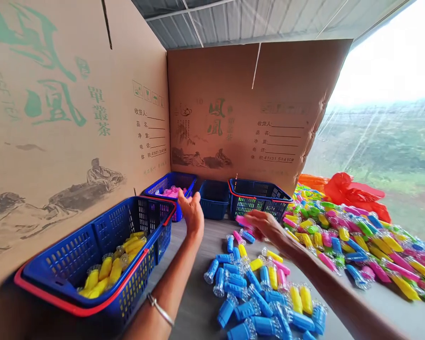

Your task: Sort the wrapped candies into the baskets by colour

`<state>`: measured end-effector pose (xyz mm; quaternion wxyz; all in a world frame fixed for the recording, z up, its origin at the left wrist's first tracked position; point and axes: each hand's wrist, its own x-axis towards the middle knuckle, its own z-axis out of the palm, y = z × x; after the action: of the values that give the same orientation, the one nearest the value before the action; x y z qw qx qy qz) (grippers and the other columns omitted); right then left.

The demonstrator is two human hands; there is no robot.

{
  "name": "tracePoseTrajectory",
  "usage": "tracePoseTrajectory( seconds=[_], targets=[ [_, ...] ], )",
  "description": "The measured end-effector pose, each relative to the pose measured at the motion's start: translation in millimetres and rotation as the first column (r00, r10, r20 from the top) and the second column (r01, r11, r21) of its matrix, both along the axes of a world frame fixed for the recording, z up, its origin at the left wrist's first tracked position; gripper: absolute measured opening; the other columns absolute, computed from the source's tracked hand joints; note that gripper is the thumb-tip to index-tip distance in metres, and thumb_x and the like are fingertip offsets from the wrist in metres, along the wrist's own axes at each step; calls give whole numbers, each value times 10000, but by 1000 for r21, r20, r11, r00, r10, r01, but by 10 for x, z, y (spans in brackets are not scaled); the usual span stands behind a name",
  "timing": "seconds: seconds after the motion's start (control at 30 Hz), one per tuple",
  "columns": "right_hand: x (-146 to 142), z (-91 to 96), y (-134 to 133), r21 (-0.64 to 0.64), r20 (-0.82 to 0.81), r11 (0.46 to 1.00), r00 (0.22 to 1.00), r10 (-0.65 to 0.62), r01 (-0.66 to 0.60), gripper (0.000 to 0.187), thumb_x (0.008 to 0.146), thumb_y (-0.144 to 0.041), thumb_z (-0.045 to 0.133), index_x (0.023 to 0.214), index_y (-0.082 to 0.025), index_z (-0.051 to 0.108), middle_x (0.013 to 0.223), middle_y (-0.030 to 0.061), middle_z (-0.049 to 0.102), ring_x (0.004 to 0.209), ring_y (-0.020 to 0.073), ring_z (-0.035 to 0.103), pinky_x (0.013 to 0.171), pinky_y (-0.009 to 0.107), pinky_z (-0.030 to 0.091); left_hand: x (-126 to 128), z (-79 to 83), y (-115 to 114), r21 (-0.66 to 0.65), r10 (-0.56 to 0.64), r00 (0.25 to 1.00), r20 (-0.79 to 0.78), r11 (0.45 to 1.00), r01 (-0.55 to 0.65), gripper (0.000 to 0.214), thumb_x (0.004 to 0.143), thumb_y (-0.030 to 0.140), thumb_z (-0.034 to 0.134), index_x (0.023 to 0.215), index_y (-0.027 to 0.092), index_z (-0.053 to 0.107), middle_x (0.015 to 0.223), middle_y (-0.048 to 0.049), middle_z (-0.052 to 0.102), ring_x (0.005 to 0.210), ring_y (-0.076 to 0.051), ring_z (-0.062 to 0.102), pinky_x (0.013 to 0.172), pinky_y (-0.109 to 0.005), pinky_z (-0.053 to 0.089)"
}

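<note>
At right hand [265, 224] — pink tube [241, 220], bright, blurred

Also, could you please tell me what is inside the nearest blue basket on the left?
Several yellow pieces with clear ends lie inside the blue basket; anything beneath them is covered.

The head-worn camera, positioned close above and behind the hands [192, 212], faces forward and down, covering the desk [194, 304] beneath them and cardboard panels [201, 75] beyond.

Blue tubes [247, 309], navy basket [63, 262] (red handle [88, 311])
</note>
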<state>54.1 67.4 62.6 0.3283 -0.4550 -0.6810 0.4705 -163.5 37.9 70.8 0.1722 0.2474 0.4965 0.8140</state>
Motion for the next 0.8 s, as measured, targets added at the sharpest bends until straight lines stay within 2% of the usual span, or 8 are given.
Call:
tracePoseTrajectory(
  seconds=[0.03, 0.17, 0.3, 0.43, 0.53, 0.6, 0.67, 0.8],
  targets=[
    [-303, 150, 37, -92, -157, 993, 986, 58, -73, 225, 756, -394, 657, 738, -187, 571, 583, 7, 609, 394, 89, 448, 378, 208, 321, 61, -77, -72, -23, -17, 1000, 2, 1000, 17, 506, 797, 202, 623, 1280, 201, 470, 1414, -136, 461, 1237, -258, 521, 1058, -387, 415],
    [-1332, 629, 164, -112, -382, 964, 906, 180, -239, 120, 803, -266, 620, 845, -203, 527, 759, 20, 657, 668, 142, 647, 619, 253, 542, 148, -329, -289, -133, -78, 991, 112, 987, 93, 422, 793, 194, 616, 1203, 226, 523, 1315, -114, 539, 1190, -246, 551, 944, -361, 479],
    [-1714, 885, 312, -102, -462, 937, 851, 251, -333, 68, 876, -196, 522, 943, -210, 516, 938, 25, 686, 880, 169, 672, 789, 347, 563, 96, -469, -434, -188, -89, 985, 145, 975, 116, 238, 786, 187, 591, 1021, 186, 629, 991, -69, 658, 862, -171, 636, 737, -266, 497],
    [-1336, 976, 388, -38, -342, 911, 862, 374, -410, 201, 830, -178, 613, 1028, -179, 580, 1021, 55, 699, 850, 183, 676, 784, 389, 558, 112, -555, -468, -339, -277, 960, 49, 899, 277, 168, 777, 223, 587, 896, 154, 683, 812, -46, 672, 591, -107, 556, 576, -218, 446],
    [-747, 960, 328, 94, -23, 910, 913, 406, -403, 148, 822, -226, 627, 946, -146, 630, 898, 74, 716, 712, 177, 677, 647, 312, 548, 199, -583, -363, -452, -491, 868, -66, 791, 413, 94, 744, 228, 648, 759, 157, 707, 658, -35, 647, 511, -112, 504, 489, -203, 375],
    [-338, 877, 278, 181, 255, 939, 937, 241, -291, 77, 792, -198, 613, 828, -140, 648, 757, 45, 697, 604, 158, 651, 549, 245, 496, 275, -583, -238, -485, -564, 819, -107, 749, 452, 62, 665, 166, 718, 612, 171, 687, 546, -21, 592, 502, -126, 481, 458, -194, 304],
    [12, 720, 242, 260, 452, 947, 890, 55, -191, 62, 745, -148, 597, 748, -140, 658, 668, 16, 667, 554, 144, 624, 514, 218, 450, 357, -574, -94, -495, -597, 786, -159, 737, 460, 159, 595, 78, 745, 521, 185, 652, 507, -12, 548, 543, -139, 485, 467, -186, 259],
    [406, 244, 190, 344, 556, 935, 820, -132, -82, 127, 712, -92, 576, 710, -131, 697, 629, 18, 660, 609, 152, 618, 568, 224, 418, 526, -589, 151, -464, -599, 772, -212, 757, 460, 275, 549, -57, 698, 504, 206, 634, 520, -7, 503, 688, -181, 554, 539, -180, 308]
  ],
)
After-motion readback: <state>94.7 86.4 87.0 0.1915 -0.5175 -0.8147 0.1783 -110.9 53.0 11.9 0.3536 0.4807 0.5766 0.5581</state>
